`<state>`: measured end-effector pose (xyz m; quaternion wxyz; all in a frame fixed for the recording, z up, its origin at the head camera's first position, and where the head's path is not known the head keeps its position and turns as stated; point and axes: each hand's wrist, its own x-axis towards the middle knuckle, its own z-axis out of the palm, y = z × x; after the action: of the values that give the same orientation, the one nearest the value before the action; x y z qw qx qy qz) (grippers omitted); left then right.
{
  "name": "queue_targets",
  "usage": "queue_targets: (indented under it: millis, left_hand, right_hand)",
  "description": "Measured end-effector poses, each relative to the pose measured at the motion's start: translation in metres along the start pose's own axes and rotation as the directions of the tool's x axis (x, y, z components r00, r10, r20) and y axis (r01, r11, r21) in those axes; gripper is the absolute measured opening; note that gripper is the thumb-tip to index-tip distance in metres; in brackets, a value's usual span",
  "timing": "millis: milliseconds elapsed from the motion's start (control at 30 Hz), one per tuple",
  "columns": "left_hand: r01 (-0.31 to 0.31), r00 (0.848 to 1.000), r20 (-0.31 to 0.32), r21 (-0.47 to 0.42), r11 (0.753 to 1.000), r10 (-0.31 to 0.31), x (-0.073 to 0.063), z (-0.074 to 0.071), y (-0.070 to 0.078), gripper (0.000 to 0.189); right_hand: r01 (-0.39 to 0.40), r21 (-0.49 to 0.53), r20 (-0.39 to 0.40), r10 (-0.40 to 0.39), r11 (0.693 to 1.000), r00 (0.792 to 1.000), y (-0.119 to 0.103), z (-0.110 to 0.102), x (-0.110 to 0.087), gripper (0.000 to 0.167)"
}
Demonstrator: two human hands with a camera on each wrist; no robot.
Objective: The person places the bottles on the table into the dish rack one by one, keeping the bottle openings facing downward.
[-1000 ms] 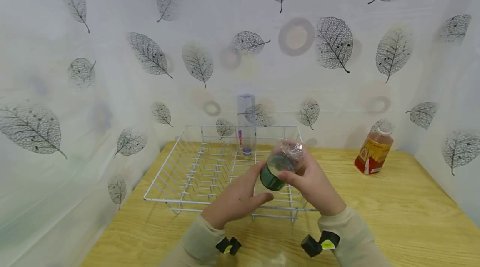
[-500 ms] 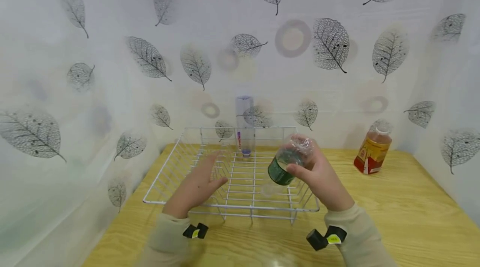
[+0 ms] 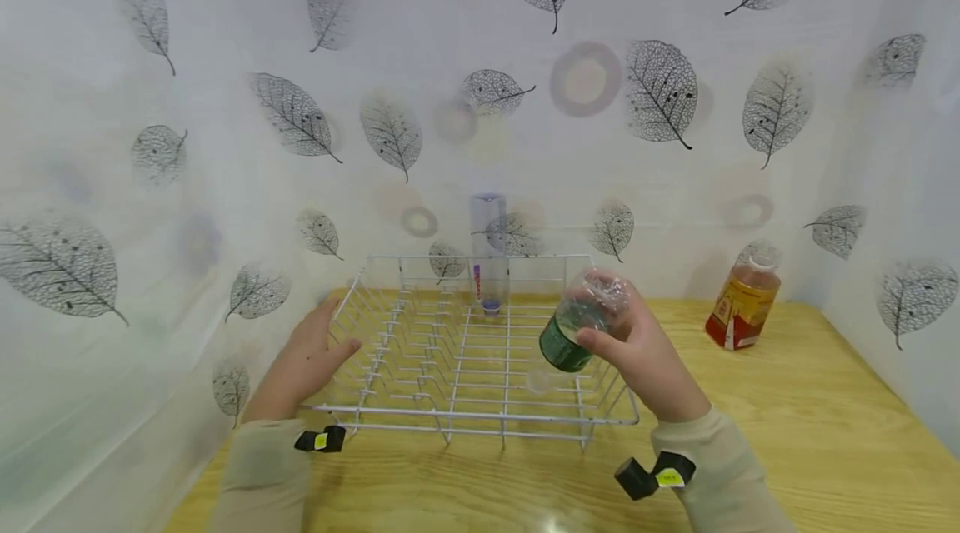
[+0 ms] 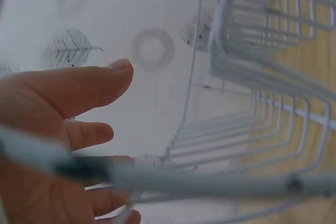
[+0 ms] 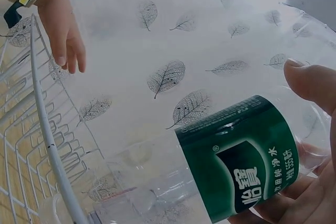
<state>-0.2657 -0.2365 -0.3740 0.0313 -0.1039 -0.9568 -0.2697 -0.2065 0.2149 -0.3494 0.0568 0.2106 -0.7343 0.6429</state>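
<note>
My right hand (image 3: 641, 350) grips a clear plastic water bottle (image 5: 236, 161) with a green label, its fingers and thumb around the base end. The bottle is tilted above the right part of a white wire dish rack (image 3: 480, 415), its neck pointing down to the left. At the rack's left side is my left hand (image 3: 303, 362), thumb spread from the other fingers and nothing in it. The left wrist view shows that hand (image 4: 58, 108) behind a blurred rack wire. A tall clear bottle (image 3: 489, 246) with a purple-and-red label stands upside down at the rack's back.
A bottle of amber liquid (image 3: 742, 304) with a yellow-and-red label stands at the table's back right. The wooden table (image 3: 810, 433) extends right of the rack. A leaf-print plastic curtain (image 3: 480, 33) hangs behind and at the sides.
My left hand has left the green-labelled bottle and moved left across the rack to its left side. My right hand has shifted slightly right with the bottle.
</note>
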Motion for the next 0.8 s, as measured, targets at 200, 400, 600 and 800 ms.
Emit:
queue_targets:
  millis: [200,400,600,800]
  left_hand:
    - [0.094,0.995,0.049,-0.046,0.994,-0.092,0.001,0.002,-0.02,0.096]
    - [0.174,0.978,0.139,-0.158,0.972,-0.153,-0.001,0.002,-0.032,0.087]
    - [0.11,0.985,0.162,-0.283,0.953,-0.066,-0.001,0.004,-0.04,0.066]
    - [0.104,0.984,0.175,-0.367,0.924,-0.041,0.001,0.008,-0.045,0.063]
  right_hand:
    - [-0.003,0.012,0.006,0.003,1.0,1.0,0.001,0.0,0.0,0.066]
    - [-0.011,0.019,0.003,0.011,1.0,1.0,0.001,0.001,0.0,0.064]
    - [0.007,0.036,0.015,-0.008,0.999,1.0,0.001,0.001,0.002,0.067]
    - [0.016,0.037,0.013,-0.017,0.999,1.0,0.001,0.0,0.003,0.065]
